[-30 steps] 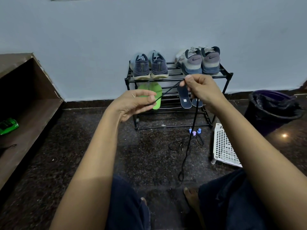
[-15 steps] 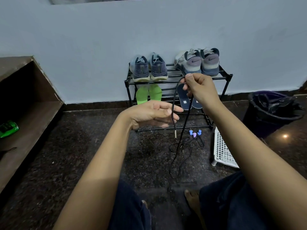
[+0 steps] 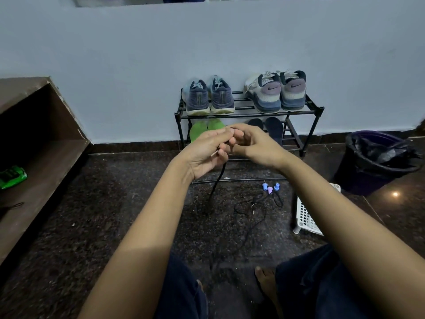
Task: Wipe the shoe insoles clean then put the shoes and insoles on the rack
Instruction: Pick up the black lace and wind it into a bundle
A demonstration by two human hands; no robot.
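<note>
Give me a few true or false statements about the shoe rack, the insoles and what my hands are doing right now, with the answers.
1. The blue shoes and the grey shoes stand on the rack's top shelf. True.
2. The green insoles lie on the floor. False: they sit on the rack's lower shelf, below the blue shoes.
3. The left hand and the right hand together hold a black lace. True.
4. The bin stands left of the rack. False: it stands to its right.
</note>
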